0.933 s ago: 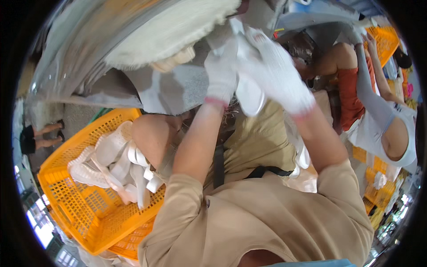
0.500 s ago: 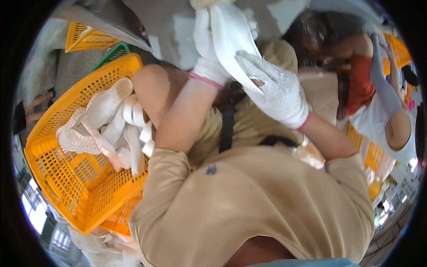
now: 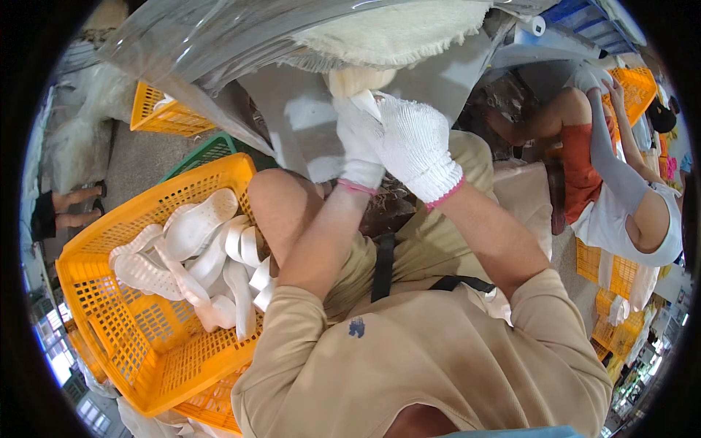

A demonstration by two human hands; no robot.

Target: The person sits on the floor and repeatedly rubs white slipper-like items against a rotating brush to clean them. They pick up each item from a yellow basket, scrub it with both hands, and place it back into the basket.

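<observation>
Both my hands wear white knit gloves with pink cuffs. My left hand (image 3: 358,150) and my right hand (image 3: 416,139) are close together at the top middle, closed around a white slipper (image 3: 366,106). Only a small end of the slipper shows; the gloves cover the rest. That end is right by a cream, fuzzy buffing wheel (image 3: 358,80); whether they touch I cannot tell. Above the wheel hangs a cream cloth with a frayed edge (image 3: 394,36). To my left, several white slippers (image 3: 201,226) lie piled in an orange plastic basket (image 3: 139,358).
A grey machine housing (image 3: 281,102) with clear plastic sheeting (image 3: 197,44) surrounds the wheel. A green basket (image 3: 204,155) and another orange basket (image 3: 164,113) stand at the far left. On the right sits a co-worker in red shorts (image 3: 580,160), near more orange baskets (image 3: 606,266).
My right hand has moved up and in beside the left, and the slipper, plainly seen before, is now mostly hidden. The view has shifted, showing more of the wheel and frayed cloth.
</observation>
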